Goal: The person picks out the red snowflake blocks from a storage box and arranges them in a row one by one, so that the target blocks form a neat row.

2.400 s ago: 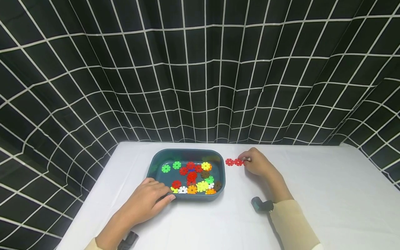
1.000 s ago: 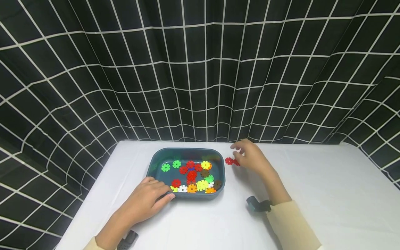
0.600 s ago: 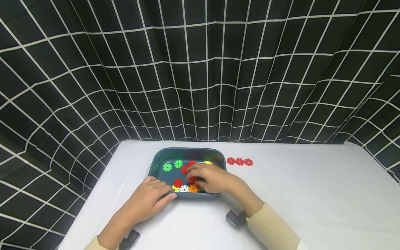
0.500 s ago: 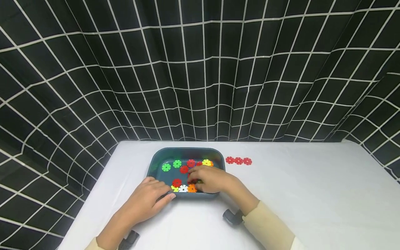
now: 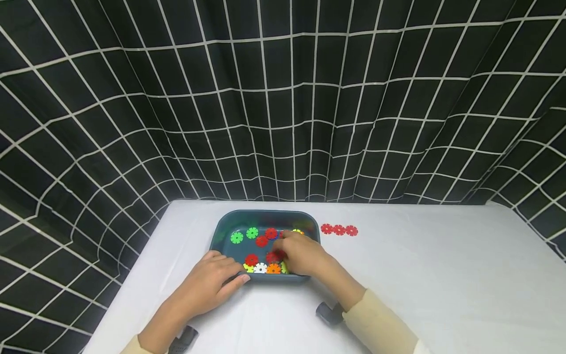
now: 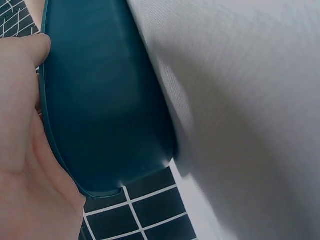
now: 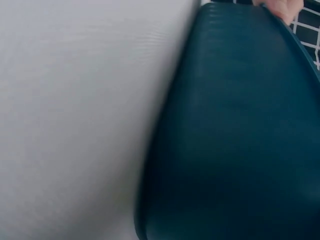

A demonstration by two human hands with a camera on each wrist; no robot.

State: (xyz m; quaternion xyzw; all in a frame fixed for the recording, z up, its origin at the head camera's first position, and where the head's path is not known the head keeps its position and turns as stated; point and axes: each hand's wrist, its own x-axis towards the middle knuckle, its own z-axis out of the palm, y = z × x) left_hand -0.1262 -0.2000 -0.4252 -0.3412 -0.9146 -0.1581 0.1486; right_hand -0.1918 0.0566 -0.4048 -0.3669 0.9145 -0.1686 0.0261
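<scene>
With the tray (image 5: pixel 247 212) gripped at its rim by the left hand (image 5: pixel 213 281), one red disc (image 5: pixel 270 257) inside should be pinched by its edge in the right hand (image 5: pixel 301 253), whose fingers (image 5: pixel 280 244) are bent, any hold being hidden.

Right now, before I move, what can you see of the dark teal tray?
The dark teal tray is a rectangular basin with rounded corners, a thin rim and smooth walls, plastic by its look. It sits upright on the white tablecloth, holding notched discs of several colours, some overlapping. The left hand grips its near-left rim. The right hand reaches inside, over the right half; whether its fingers touch the tray is hidden.
</scene>
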